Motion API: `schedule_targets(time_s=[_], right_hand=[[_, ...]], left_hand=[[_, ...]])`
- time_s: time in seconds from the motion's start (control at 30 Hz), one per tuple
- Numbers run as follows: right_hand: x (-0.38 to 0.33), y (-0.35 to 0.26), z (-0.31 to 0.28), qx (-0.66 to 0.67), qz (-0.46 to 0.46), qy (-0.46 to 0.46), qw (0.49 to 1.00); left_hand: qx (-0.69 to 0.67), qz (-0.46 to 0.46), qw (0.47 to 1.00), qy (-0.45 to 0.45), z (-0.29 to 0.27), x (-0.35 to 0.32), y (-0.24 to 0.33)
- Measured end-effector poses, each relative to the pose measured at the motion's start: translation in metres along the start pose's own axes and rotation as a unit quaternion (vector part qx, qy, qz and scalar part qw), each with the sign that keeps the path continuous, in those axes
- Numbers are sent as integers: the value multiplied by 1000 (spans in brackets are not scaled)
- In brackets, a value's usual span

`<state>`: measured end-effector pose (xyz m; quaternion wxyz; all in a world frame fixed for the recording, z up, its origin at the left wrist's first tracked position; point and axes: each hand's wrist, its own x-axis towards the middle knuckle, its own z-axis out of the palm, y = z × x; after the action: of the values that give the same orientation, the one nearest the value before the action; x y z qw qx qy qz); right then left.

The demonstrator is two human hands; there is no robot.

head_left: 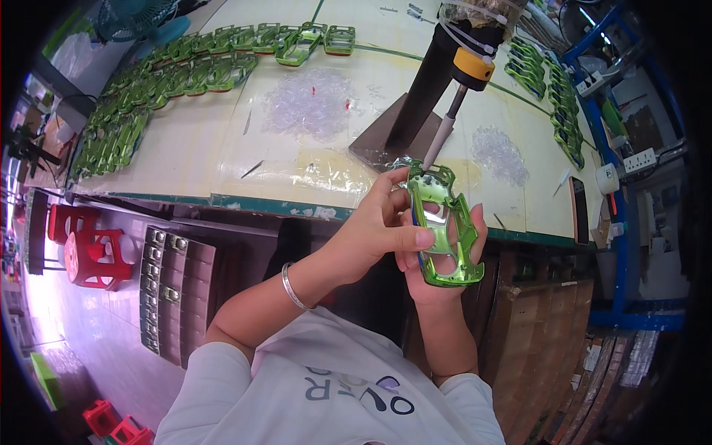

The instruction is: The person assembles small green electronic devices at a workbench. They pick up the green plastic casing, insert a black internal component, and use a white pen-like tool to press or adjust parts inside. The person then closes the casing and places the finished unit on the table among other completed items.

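Both hands hold a glossy green plastic shell (pixel 443 230) with cut-out openings, shaped like a toy car body, just past the table's front edge. My left hand (pixel 393 226) is closed on its left side, the thumb lying across the front. Behind and under the shell, my right hand (pixel 445 278) wraps it, with fingers showing at the right edge. A grey rod (pixel 441 137) under a yellow and black collar (pixel 472 68) slants down to the shell's far end. Whether its tip touches the shell I cannot tell.
A dark post on a metal base plate (pixel 374 137) stands just beyond my hands. Clear small plastic pieces lie in two heaps (pixel 308 104) (pixel 498 152). Rows of similar green shells (pixel 200 74) line the table's left and far right. Red stools (pixel 96 256) and a compartment tray (pixel 178 289) are at left.
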<state>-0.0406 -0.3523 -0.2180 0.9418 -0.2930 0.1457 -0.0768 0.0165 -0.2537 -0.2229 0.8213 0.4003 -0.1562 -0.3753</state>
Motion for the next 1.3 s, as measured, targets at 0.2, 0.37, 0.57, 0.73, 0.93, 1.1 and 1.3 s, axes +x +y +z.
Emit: schedule_targets(time_s=[0.2, 0.37, 0.57, 0.73, 0.93, 1.1, 1.3], right_hand=[[8, -1, -8, 82, 84, 19, 993], [23, -10, -34, 148, 161, -188, 957], [29, -17, -39, 218, 200, -248, 922], [32, -19, -44, 232, 201, -270, 913], [32, -19, -46, 241, 197, -282, 907], [31, -20, -44, 245, 198, -284, 906], [31, -24, -43, 229, 200, -280, 911]], left_hand=[[72, 35, 996, 30, -6, -9, -10], [154, 90, 984, 16, -4, -21, -12], [225, 123, 966, -14, -3, -26, -12], [238, 139, 961, -30, 0, -25, -14], [209, 122, 970, -36, 3, -29, -13], [226, 129, 964, -45, 3, -28, -13], [211, 125, 968, -47, 7, -28, -10]])
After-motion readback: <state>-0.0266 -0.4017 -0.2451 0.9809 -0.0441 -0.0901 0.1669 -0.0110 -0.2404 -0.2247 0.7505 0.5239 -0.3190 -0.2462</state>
